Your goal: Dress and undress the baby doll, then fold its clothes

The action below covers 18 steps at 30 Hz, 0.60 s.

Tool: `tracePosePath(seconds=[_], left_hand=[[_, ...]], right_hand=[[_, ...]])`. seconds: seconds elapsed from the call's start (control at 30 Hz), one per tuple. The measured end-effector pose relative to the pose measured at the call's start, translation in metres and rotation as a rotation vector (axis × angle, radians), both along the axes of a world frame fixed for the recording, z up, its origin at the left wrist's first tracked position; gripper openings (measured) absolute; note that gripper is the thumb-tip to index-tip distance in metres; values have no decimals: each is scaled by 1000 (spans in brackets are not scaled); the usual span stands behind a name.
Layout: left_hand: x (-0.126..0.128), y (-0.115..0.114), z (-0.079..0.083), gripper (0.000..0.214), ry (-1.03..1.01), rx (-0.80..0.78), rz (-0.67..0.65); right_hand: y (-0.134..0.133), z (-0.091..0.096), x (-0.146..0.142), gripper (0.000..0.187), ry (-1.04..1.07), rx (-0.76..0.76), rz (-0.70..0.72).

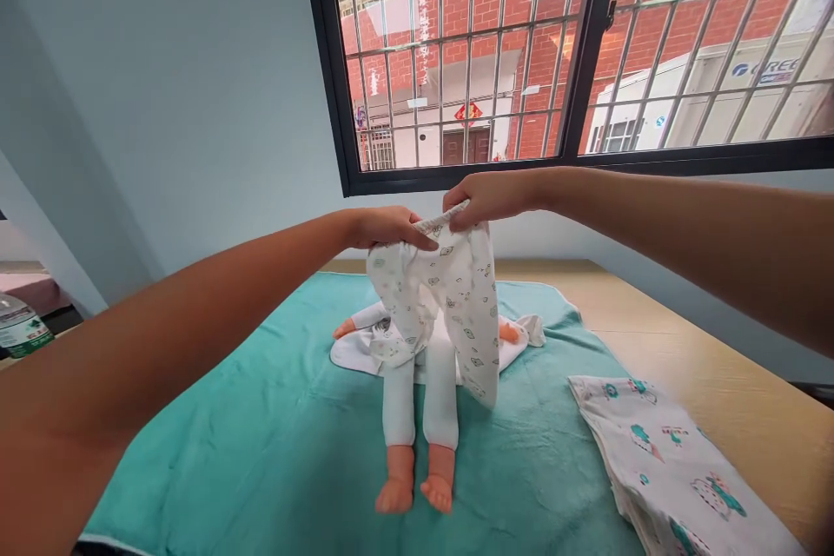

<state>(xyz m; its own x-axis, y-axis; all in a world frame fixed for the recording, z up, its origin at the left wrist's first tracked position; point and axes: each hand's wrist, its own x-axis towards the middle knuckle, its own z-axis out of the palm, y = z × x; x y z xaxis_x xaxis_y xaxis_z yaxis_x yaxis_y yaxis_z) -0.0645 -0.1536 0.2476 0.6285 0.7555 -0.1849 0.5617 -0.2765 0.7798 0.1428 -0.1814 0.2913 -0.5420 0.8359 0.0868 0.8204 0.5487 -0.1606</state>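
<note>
My left hand and my right hand each pinch the top edge of a small pair of white printed baby trousers, held up in the air with the legs hanging down. Below and behind the trousers a baby doll lies on its back on a teal towel. The doll wears white leggings, and its bare feet point toward me. The hanging trousers hide its head and chest. Both hands are closed on the fabric.
A folded white cloth with coloured prints lies at the right on the wooden table. A barred window fills the wall behind. A plastic bottle stands at the far left edge.
</note>
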Motion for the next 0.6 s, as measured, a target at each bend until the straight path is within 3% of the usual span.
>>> tracePosePath(seconds=[0.1, 0.2, 0.33, 0.53, 0.6], left_hand=[[-2, -1, 0, 43, 177, 75, -48], [-1, 3, 6, 43, 314, 297, -23], [3, 10, 32, 37, 340, 570, 100], [10, 14, 90, 17, 143, 333, 363], [13, 15, 104, 18, 90, 266, 437]], right_hand=[[6, -8, 8, 36, -13, 1, -25], [12, -12, 12, 48, -8, 1, -111], [15, -1, 12, 49, 62, 152, -204], [17, 26, 5, 23, 379, 408, -183], [18, 29, 2, 24, 455, 437, -177]])
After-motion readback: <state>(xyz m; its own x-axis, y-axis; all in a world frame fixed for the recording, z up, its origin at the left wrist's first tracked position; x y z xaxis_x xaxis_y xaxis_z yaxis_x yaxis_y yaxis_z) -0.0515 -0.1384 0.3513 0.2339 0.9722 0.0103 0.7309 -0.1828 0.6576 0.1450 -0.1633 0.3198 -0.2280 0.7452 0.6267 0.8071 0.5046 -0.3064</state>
